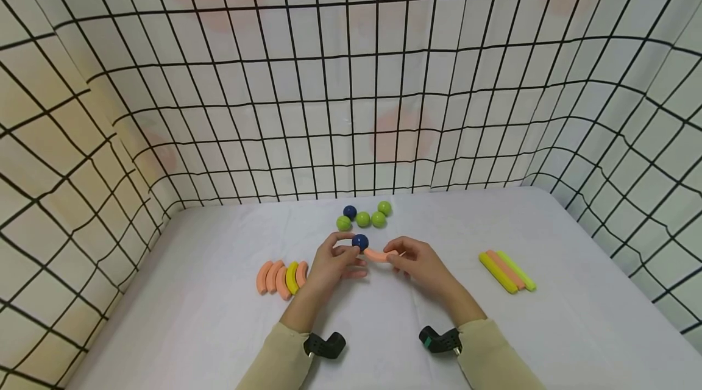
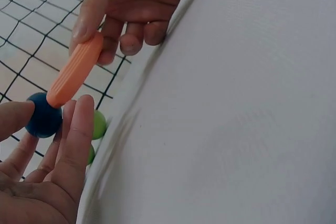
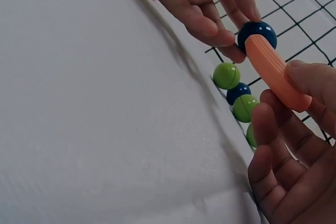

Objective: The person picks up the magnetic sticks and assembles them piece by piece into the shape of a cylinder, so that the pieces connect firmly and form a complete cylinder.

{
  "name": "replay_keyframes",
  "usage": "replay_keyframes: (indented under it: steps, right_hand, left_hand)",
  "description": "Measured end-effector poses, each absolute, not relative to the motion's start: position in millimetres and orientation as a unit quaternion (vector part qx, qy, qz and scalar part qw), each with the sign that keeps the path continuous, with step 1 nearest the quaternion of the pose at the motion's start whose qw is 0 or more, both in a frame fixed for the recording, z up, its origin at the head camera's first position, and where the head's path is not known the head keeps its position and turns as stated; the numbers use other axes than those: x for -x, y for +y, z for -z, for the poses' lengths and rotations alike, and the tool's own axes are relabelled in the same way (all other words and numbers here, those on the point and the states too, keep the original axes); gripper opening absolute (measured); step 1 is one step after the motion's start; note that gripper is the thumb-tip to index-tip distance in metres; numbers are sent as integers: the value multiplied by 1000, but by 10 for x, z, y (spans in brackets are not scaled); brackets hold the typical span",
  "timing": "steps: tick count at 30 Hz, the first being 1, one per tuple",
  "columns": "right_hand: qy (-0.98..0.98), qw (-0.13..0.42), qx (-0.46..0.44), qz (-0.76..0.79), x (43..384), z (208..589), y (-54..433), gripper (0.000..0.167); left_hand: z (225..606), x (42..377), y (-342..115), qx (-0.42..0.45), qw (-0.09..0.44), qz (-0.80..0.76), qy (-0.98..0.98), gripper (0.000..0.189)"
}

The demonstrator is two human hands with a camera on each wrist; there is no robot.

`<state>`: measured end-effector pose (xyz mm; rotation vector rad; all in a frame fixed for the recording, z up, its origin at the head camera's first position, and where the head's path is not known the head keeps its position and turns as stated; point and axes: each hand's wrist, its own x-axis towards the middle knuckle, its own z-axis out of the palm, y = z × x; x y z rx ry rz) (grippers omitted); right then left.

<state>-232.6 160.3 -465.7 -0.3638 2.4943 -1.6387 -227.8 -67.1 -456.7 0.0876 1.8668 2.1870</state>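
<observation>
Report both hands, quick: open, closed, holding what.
Left hand: closed, pinching a blue ball.
Right hand: closed, pinching a curved orange piece.

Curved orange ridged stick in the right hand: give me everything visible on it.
The curved orange ridged stick is short and arched, with rounded ends and fine grooves running lengthwise; it looks like matte plastic. The person's bare right hand pinches one end between thumb and fingers, apparently above the white cloth-like tabletop. The other end meets the glossy dark-blue ball held in the bare left hand; whether the two are joined can't be told. No damage shows.
</observation>
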Motion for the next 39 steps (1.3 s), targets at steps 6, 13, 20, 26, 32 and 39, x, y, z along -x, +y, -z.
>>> replay_keyframes:
  steps: [6, 13, 20, 26, 32, 39]
  right_hand:
    - [813, 50, 87, 574, 2354, 4680, 1643, 30]
    - [788, 37, 39, 614, 2375, 4672, 1652, 36]
    - [760, 15, 19, 649, 2368, 4651, 1610, 38]
    - [750, 8, 35, 661, 2360, 4662, 1579, 38]
    - [748, 15, 55, 661, 2376, 4707, 1562, 42]
    - [746, 18, 51, 664, 2361, 4702, 1553, 42]
  left_hand:
    - [4597, 2281, -670, -36, 132, -754, 642, 37]
    - [4602, 2284, -668, -63, 158, -713, 680, 40]
    - [4575, 2258, -642, -81, 168, -690, 700, 40]
    - [4579, 2245, -615, -82, 164, -676, 714, 40]
    - [4598, 2240, -597, -86, 154, -658, 732, 40]
    - [4621, 2250, -586, -86, 153, -645, 744, 40]
